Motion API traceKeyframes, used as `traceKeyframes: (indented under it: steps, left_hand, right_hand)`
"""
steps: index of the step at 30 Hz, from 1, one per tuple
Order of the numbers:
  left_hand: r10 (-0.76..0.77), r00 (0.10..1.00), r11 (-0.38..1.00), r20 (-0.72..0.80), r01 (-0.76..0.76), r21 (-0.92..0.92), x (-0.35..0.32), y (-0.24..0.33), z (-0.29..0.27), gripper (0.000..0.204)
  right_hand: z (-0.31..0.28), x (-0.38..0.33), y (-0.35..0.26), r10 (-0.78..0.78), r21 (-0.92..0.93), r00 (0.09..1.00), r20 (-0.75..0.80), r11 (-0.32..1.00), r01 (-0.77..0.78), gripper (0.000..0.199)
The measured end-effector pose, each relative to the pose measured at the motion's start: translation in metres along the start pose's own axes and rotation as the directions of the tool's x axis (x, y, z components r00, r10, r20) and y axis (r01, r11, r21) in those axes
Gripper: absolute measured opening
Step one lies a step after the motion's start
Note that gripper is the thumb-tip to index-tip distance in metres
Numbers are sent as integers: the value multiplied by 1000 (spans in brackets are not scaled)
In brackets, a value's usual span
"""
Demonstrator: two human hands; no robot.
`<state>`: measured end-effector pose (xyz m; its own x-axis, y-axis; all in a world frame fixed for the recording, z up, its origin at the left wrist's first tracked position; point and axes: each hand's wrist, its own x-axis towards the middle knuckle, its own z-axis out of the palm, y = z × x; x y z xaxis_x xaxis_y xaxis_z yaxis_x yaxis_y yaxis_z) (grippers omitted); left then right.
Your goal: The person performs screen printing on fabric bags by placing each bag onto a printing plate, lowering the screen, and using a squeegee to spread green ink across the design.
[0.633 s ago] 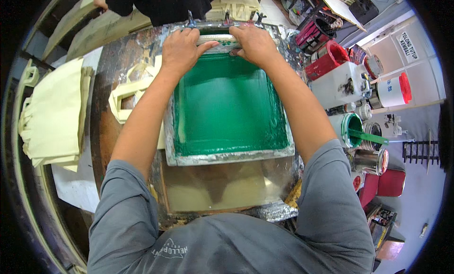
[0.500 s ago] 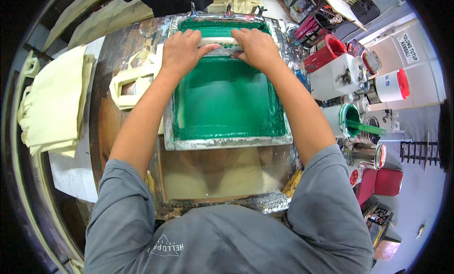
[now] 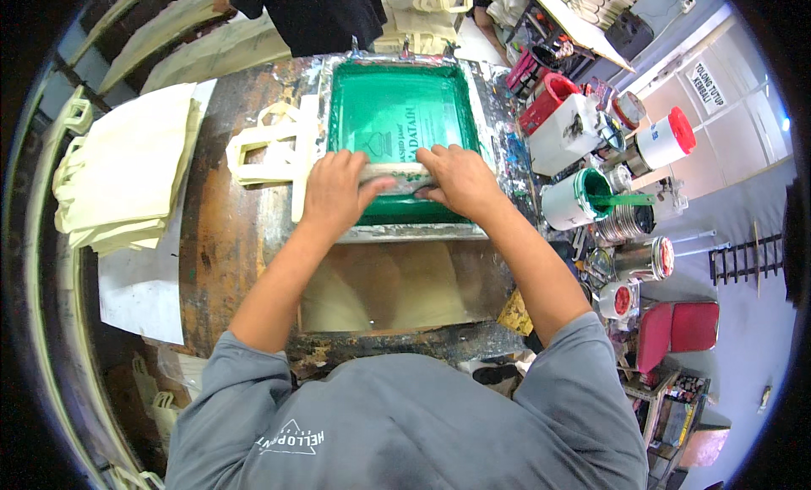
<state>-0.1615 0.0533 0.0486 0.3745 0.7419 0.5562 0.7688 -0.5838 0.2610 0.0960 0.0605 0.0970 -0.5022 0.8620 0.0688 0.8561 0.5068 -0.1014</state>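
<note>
While both hands press down on it, the squeegee [image 3: 397,173] lies crosswise on the green screen [image 3: 397,122], in its near half, close to the frame's near rail. Left hand [image 3: 338,194] grip: fingers curled over the squeegee's left end, clamped on it. Right hand [image 3: 456,179] grip: fingers wrapped over the right end, clamped too. Hands sit side by side, almost touching at the middle of the blade.

The screen frame [image 3: 422,232] is metal-edged, lying flat on the desk [image 3: 220,245], toward its far edge, mesh covered in green ink with a paler printed design showing in the far half. Clamps at the frame's far rail, detail too small to tell.

A cream tote bag [image 3: 270,148] pokes out from under the frame's left side, handles pointing left. Stack of cream tote bags [image 3: 118,182] lies well apart, off the desk's left edge on a lower surface. A bare pale panel [image 3: 397,287] sits on the desk between the frame and the near edge.

Off the desk's right edge: open tub of green ink [image 3: 579,198] with a green stick in it, white jug [image 3: 570,135], white container with red lid [image 3: 663,142], metal cans [image 3: 629,224], all crowded together. Red stool [image 3: 680,325] lower right.

Another person in a dark shirt [image 3: 321,13] stands past the desk's far edge. The wearer's grey sleeves fill the lower frame.
</note>
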Motion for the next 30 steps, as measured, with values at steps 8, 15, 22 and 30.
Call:
traceKeyframes:
  steps: [8, 15, 22, 30]
  left_hand:
    - [-453, 881, 887, 134, 431, 164, -109, -12, -26, 108]
    - [-617, 768, 658, -174, 383, -648, -27, 5, -57, 99]
    - [-602, 781, 778, -166, 620, 99, -90, -65, 13, 56]
    - [-446, 855, 887, -266, 462, -2, -32, -86, -18, 19]
  right_hand:
    - [12, -64, -46, 36, -41, 959, -282, 998, -49, 36]
    - [-77, -16, -33, 13, -201, 846, -533, 969, -142, 50]
    - [-155, 49, -10, -73, -192, 726, -684, 978, -82, 55]
    - [-160, 62, 2, -60, -163, 705, -707, 983, -81, 65]
